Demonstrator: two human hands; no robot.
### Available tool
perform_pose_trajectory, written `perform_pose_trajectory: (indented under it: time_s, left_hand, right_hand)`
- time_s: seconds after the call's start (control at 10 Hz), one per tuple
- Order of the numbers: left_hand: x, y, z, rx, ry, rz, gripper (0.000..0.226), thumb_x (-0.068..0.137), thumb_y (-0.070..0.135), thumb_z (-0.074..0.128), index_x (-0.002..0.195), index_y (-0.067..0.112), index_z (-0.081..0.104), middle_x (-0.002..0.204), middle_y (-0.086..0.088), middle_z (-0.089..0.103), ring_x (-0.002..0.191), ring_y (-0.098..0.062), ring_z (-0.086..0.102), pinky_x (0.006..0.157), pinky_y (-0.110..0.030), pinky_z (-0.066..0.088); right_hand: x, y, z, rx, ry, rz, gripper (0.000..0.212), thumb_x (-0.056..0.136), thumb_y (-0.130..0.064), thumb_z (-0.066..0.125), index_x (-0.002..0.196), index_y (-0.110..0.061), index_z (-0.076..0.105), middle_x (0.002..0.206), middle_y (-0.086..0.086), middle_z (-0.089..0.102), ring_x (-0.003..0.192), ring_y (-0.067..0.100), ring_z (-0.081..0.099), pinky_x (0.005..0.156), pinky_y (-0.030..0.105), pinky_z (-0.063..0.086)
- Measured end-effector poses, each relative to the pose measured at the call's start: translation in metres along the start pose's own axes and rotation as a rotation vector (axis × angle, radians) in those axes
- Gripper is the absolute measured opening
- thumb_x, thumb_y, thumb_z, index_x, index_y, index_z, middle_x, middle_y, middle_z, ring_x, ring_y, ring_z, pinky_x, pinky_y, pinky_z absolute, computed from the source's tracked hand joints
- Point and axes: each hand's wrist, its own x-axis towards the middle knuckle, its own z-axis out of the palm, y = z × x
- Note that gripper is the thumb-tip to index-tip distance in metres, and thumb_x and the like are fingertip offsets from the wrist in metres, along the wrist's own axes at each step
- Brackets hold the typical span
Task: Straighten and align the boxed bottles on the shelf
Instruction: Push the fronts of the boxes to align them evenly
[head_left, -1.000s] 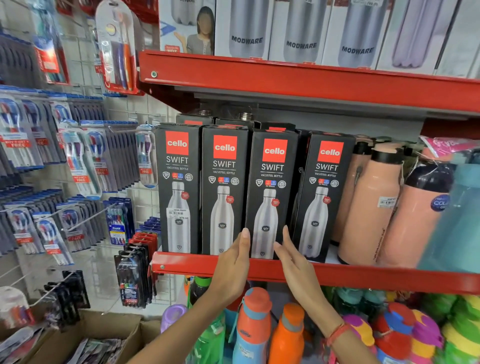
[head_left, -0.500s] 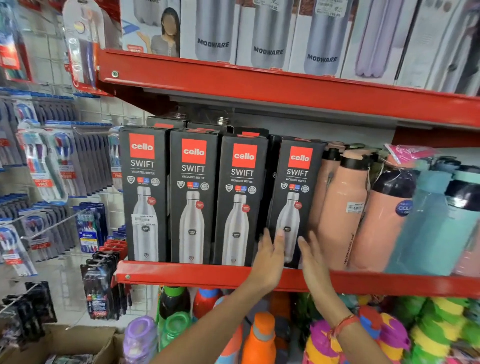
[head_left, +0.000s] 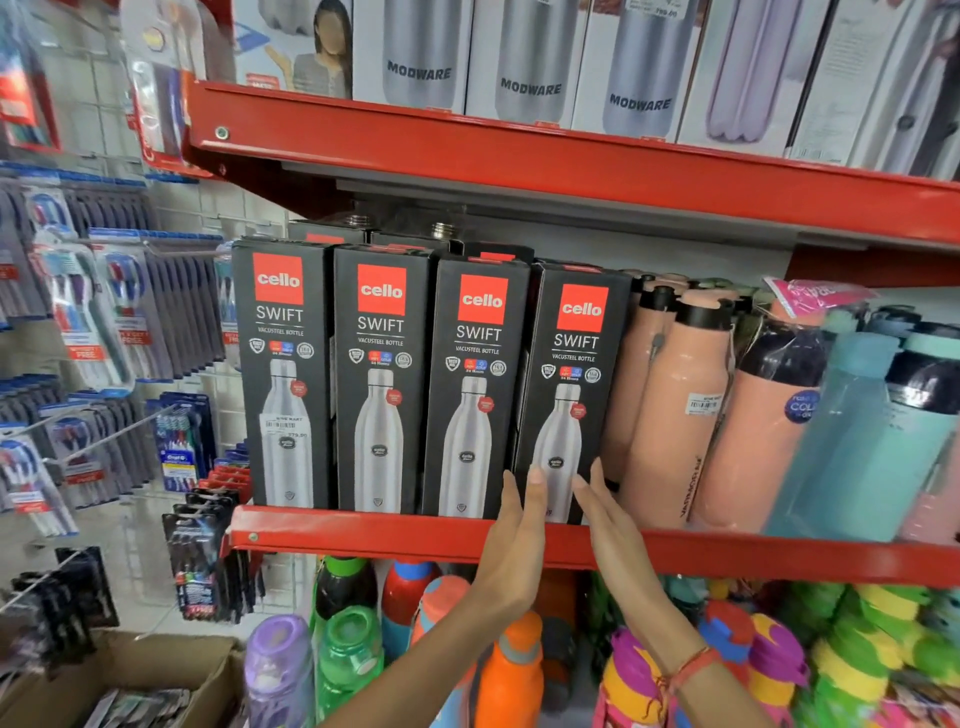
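Several black cello SWIFT bottle boxes stand side by side on the red shelf (head_left: 363, 535). The rightmost box (head_left: 574, 374) sits close against its neighbour (head_left: 475, 384) and leans slightly. My left hand (head_left: 511, 545) lies flat with fingers straight against the lower left corner of the rightmost box. My right hand (head_left: 605, 525) presses open-fingered on that box's lower right edge. More boxes stand behind the front row, mostly hidden.
Peach bottles (head_left: 675, 405) and teal bottles (head_left: 872, 431) crowd the shelf right of the boxes. Modware boxes (head_left: 530, 57) fill the shelf above. Coloured bottles (head_left: 509, 670) stand below. Toothbrush packs (head_left: 104, 312) hang at left, above a cardboard carton (head_left: 156, 686).
Both hands moved right from the third box to the rightmost one. That box now sits closer to its neighbour; the gap between them has closed.
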Motion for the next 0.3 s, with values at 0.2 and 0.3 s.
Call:
perform_pose_trajectory:
  time_s: [0.2,0.3]
  left_hand:
    - [-0.016,0.008,-0.011,0.046,-0.054,-0.012,0.110,0.061,0.093,0.016,0.152,0.031,0.005,0.161,0.009,0.014,0.148,-0.012,0.014,0.119,-0.036,0.009]
    - [-0.024,0.024,-0.022,0.100,-0.063,0.047,0.091,0.076,0.079,0.018,0.152,0.029,0.012,0.161,0.009,0.013,0.148,-0.009,0.013,0.121,-0.031,0.008]
  right_hand:
    - [-0.006,-0.009,-0.002,-0.072,-0.050,0.027,0.065,0.094,-0.053,0.040,0.150,-0.035,0.014,0.158,-0.012,0.018,0.142,0.008,0.022,0.115,0.028,0.019]
    - [-0.014,-0.029,0.000,-0.166,-0.019,-0.028,0.064,0.096,-0.048,0.038,0.151,-0.030,0.012,0.158,-0.008,0.018,0.144,0.009,0.020,0.114,0.026,0.017]
